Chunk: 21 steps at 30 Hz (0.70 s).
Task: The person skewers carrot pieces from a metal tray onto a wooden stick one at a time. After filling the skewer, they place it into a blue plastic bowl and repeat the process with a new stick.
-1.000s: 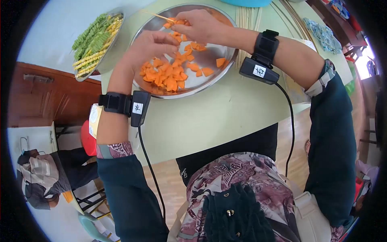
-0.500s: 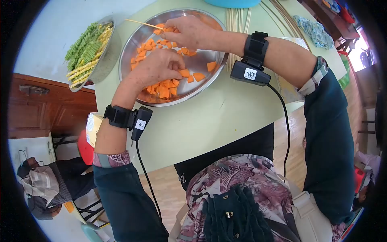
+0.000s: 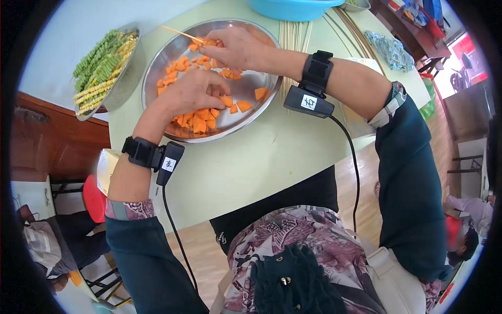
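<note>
A wide steel basin (image 3: 251, 116) holds many chunks of orange carrot (image 3: 199, 123). My right hand (image 3: 238, 48) is over its far side, fingers closed round a thin wooden skewer (image 3: 178, 32) that has carrot pieces on it. The skewer's bare end sticks out to the left past the rim. Lower in the basin, my left hand (image 3: 193, 93) has its fingers curled together, with the fingertips at a carrot piece (image 3: 226, 100). Other loose carrot pieces lie to the right of those fingertips. Both wrists wear black straps with small boxes.
At the left, a metal bowl (image 3: 121, 89) holds skewered green and yellow vegetables (image 3: 99, 68). Bare skewers (image 3: 293, 39) lie beside the basin, under a blue tub (image 3: 293, 8). A patterned cloth (image 3: 389, 49) is at the right. Cables hang from both wrist boxes. Other people are at the edges.
The whole view has shifted, so the basin and hands appear further left and slightly lower. Both hands keep nearly the same positions over the basin, and the skewer stays in my right hand.
</note>
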Each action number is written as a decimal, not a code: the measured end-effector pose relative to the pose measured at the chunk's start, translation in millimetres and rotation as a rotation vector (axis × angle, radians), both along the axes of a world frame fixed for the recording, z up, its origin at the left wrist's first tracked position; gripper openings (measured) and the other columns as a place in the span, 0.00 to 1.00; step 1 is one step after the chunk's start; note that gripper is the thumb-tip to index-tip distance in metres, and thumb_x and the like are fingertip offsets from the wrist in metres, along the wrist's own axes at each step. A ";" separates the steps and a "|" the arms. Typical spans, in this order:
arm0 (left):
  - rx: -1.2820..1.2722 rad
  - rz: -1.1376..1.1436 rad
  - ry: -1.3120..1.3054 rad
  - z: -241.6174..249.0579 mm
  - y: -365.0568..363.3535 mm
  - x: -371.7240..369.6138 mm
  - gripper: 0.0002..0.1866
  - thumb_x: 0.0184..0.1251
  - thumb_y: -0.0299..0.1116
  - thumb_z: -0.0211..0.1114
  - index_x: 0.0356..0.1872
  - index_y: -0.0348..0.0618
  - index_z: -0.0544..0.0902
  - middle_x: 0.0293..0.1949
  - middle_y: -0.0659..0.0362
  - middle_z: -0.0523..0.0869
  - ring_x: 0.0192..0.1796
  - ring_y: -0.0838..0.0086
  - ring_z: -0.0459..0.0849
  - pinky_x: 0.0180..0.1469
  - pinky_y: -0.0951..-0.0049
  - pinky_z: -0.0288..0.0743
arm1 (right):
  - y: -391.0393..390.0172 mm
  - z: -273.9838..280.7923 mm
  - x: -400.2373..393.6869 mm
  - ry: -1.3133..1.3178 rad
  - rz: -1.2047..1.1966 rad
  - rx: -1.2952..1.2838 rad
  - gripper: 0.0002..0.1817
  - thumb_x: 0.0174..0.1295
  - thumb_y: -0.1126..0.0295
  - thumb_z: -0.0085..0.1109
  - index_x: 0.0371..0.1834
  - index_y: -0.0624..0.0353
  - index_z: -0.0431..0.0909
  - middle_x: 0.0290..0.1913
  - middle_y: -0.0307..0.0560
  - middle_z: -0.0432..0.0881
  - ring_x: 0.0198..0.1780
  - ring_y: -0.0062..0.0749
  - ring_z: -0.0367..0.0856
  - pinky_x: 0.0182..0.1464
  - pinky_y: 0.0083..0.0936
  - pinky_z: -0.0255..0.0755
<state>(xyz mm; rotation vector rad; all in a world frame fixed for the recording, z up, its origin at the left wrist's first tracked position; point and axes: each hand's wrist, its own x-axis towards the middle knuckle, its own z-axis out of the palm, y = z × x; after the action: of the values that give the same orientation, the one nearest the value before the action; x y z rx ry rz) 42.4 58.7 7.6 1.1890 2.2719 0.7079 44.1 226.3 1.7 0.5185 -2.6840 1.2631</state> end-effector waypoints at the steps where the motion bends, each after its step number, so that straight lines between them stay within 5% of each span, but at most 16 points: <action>1: 0.011 0.003 -0.002 -0.9 0.4 0.9 0.12 0.43 0.32 0.68 0.32 0.38 0.82 0.22 0.60 0.78 0.27 0.74 0.76 0.31 0.76 0.69 | 0.0 0.9 0.3 -0.038 -0.008 -0.022 0.20 0.59 0.56 0.50 0.42 0.64 0.76 0.20 0.46 0.79 0.18 0.27 0.77 0.24 0.24 0.71; 2: 0.006 -0.002 0.016 -1.0 0.9 1.6 0.12 0.44 0.31 0.68 0.31 0.38 0.82 0.21 0.59 0.78 0.26 0.74 0.76 0.31 0.76 0.69 | 0.4 1.9 0.5 -0.077 -0.016 -0.043 0.20 0.60 0.55 0.50 0.44 0.61 0.76 0.19 0.42 0.77 0.14 0.22 0.72 0.18 0.20 0.68; 9: -0.063 -0.037 0.066 9.7 7.5 5.7 0.09 0.44 0.30 0.67 0.28 0.37 0.81 0.21 0.59 0.78 0.26 0.74 0.76 0.30 0.76 0.69 | 1.6 22.2 9.4 -0.216 -0.087 -0.093 0.20 0.60 0.53 0.52 0.42 0.60 0.76 0.21 0.38 0.78 0.15 0.20 0.73 0.19 0.19 0.66; 15: 0.176 0.030 0.020 7.5 -3.2 -3.8 0.10 0.43 0.27 0.65 0.28 0.34 0.79 0.21 0.58 0.79 0.26 0.75 0.76 0.30 0.76 0.70 | -8.0 39.6 -4.4 -0.171 0.028 -0.209 0.19 0.58 0.58 0.53 0.39 0.65 0.76 0.21 0.42 0.78 0.15 0.20 0.72 0.18 0.18 0.65; 21: 0.085 0.092 0.072 19.3 -9.7 -3.8 0.10 0.43 0.27 0.65 0.29 0.34 0.79 0.23 0.58 0.80 0.27 0.75 0.77 0.31 0.76 0.71 | -18.0 87.7 -18.0 -0.070 0.088 -0.582 0.17 0.52 0.64 0.55 0.36 0.70 0.76 0.21 0.47 0.79 0.14 0.23 0.72 0.14 0.21 0.63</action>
<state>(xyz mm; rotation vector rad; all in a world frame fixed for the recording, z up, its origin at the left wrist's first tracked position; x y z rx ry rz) 38.6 49.0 26.9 1.1721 2.3901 0.8153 26.0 208.3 89.5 0.5127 -2.1917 2.0074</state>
